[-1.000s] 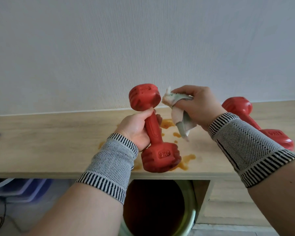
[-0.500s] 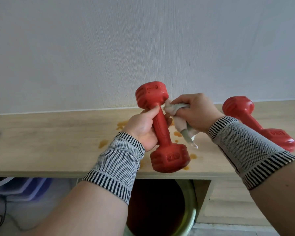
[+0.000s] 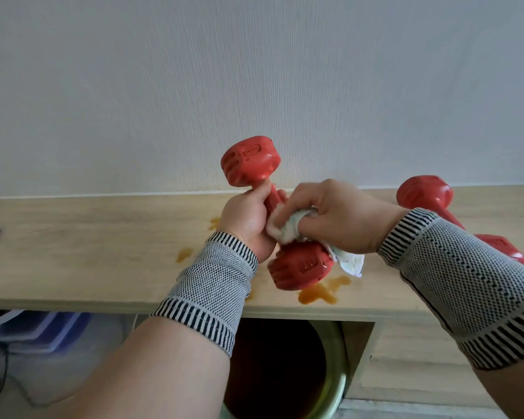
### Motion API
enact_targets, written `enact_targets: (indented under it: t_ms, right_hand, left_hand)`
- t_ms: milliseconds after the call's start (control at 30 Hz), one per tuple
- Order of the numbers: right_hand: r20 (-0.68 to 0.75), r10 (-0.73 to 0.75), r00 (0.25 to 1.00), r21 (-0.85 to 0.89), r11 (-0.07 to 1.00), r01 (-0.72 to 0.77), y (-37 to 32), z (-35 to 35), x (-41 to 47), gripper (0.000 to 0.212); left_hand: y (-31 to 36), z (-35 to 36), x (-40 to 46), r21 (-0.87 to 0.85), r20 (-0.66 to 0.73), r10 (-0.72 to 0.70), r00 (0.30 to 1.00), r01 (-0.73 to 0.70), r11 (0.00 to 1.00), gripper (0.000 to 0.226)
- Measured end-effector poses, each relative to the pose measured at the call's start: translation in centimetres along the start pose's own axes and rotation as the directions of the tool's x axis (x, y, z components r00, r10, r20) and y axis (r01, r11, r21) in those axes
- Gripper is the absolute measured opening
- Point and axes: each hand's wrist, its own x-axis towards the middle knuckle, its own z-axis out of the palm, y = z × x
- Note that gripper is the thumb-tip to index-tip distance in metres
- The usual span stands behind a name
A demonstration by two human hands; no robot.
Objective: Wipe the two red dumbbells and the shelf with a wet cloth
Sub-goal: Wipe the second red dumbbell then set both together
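Presently left hand (image 3: 248,219) grips dumbbell (image 3: 297,267) upright for access; right hand (image 3: 339,219) clutches cloth (image 3: 288,226) against its handle, centre frame.

One red dumbbell (image 3: 297,264) is standing nearly upright above the shelf (image 3: 88,252), tilting a little, its upper head (image 3: 250,160) rising in front of the wall and its lower head hanging over the front edge. A white cloth (image 3: 288,228) (crumpled, one corner trailing down) is pressing against its bar. The other red dumbbell (image 3: 427,198) is lying on the shelf to the right, near the wall. Brown puddles (image 3: 321,293) are sitting on the pale wood.
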Motion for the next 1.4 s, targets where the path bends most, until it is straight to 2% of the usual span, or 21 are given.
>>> enact_targets:
  t_ms: [67,100,233,300,433,500,600,700,800,867,933,1000,1133,1267,1400]
  right_hand:
    - [0.1,0.015,0.995,-0.023,1.0,-0.013,-0.1,0.4,-0.2,0.03]
    - [0.099,0.038,0.994,-0.011,0.999,-0.037,0.1,0.4,-0.2,0.031]
    - [-0.037,0.181,0.983,0.014,0.984,-0.18,1.7,0.2,-0.2,0.036]
    - [-0.057,0.147,0.987,0.009,0.989,-0.147,1.5,0.3,-0.2,0.037]
    - [0.013,0.041,0.999,0.06,0.997,-0.042,-0.1,0.5,-0.3,0.027]
    - [-0.001,0.068,0.998,0.103,0.992,-0.068,0.6,0.6,-0.2,0.03]
    - [-0.052,0.152,0.987,0.19,0.972,-0.14,1.6,0.9,-0.2,0.035]
    - [0.001,0.094,0.996,0.145,0.985,-0.093,0.7,0.7,-0.1,0.035]
    - [0.03,0.039,0.999,0.121,0.992,-0.043,-0.1,0.8,0.0,0.035]
    - [-0.022,0.102,0.995,0.197,0.976,-0.096,0.8,1.0,0.0,0.033]
    - [-0.065,0.168,0.984,0.248,0.957,-0.148,1.6,1.1,0.2,0.03]
    - [-0.064,0.163,0.985,0.204,0.968,-0.147,1.3,1.2,0.3,0.03]
    - [-0.022,0.061,0.998,0.031,0.998,-0.06,-0.4,2.3,0.6,0.03]
    - [-0.135,0.207,0.969,0.175,0.968,-0.182,0.7,1.9,0.8,0.027]
    - [-0.028,0.097,0.995,0.058,0.994,-0.095,-0.4,2.0,1.0,0.027]
  left_hand:
    - [0.0,-0.1,0.0,-0.018,-0.026,0.014,1.0,-0.015,1.0,0.016]
    - [0.0,-0.1,0.0,-0.03,-0.043,0.028,0.999,-0.03,0.999,0.014]
    - [0.2,-0.2,-0.2,-0.048,-0.066,0.045,0.997,-0.048,0.998,0.014]
    - [0.4,-0.1,-0.4,-0.023,-0.069,0.061,0.996,-0.063,0.998,0.014]
    - [0.8,-0.4,-0.4,0.103,-0.1,0.12,0.988,-0.11,0.989,0.023]
    - [0.7,-0.5,-0.3,0.152,-0.116,0.123,0.986,-0.105,0.983,0.025]
    - [0.3,-0.4,-0.3,0.147,-0.113,0.108,0.988,-0.091,0.985,0.025]
    - [0.5,-0.5,-0.2,0.137,-0.128,0.121,0.984,-0.103,0.985,0.029]
    - [0.9,-0.7,-0.3,0.058,-0.124,0.116,0.985,-0.11,0.992,0.039]
    - [0.9,-0.7,-0.5,0.007,-0.114,0.107,0.988,-0.107,0.994,0.044]
    - [0.9,-0.5,-0.7,-0.014,-0.113,0.123,0.986,-0.125,0.992,0.035]
    - [0.9,-0.3,-0.7,0.013,-0.151,0.139,0.979,-0.139,0.99,0.029]
    - [1.0,-0.6,-0.5,0.109,-0.252,0.18,0.951,-0.157,0.982,0.029]
    - [1.1,-0.5,-0.6,0.115,-0.266,0.198,0.943,-0.173,0.978,0.032]
    - [1.2,-0.6,-0.6,0.128,-0.293,0.219,0.931,-0.189,0.974,0.036]
